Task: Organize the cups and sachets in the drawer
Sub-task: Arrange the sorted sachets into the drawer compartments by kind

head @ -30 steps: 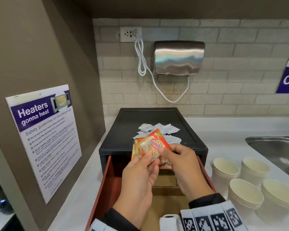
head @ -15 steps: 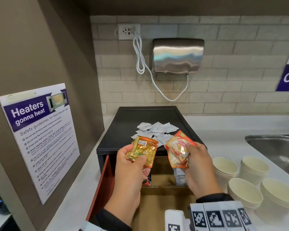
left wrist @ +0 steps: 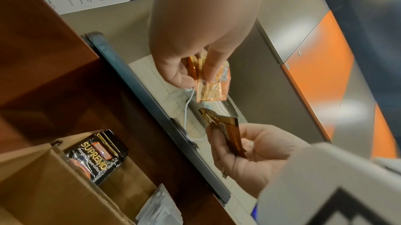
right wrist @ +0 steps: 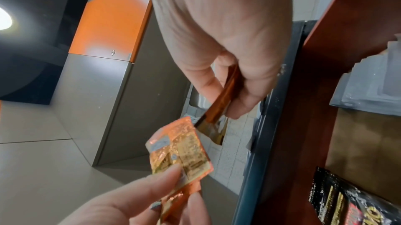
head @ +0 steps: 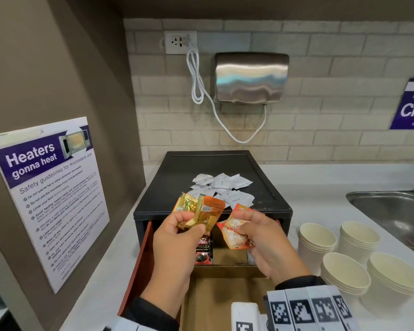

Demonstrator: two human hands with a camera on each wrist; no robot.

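My left hand pinches two gold-and-orange sachets above the open drawer; in the left wrist view they show as crinkled foil. My right hand grips orange-and-white creamer sachets just to the right, seen edge-on in the right wrist view. A black Supremo coffee sachet stands in the drawer's back left compartment. Silver-white sachets lie in the back right one. Several stacks of paper cups stand on the counter to the right.
The drawer slides out of a black box that has a pile of small white sachets on top. A steel sink lies at the far right. A brown wall with a poster closes in the left side.
One second ago both hands held the sachets together as one bunch. The hands have since parted, gold ones in the left, creamer ones in the right, and the right has sunk towards the drawer.
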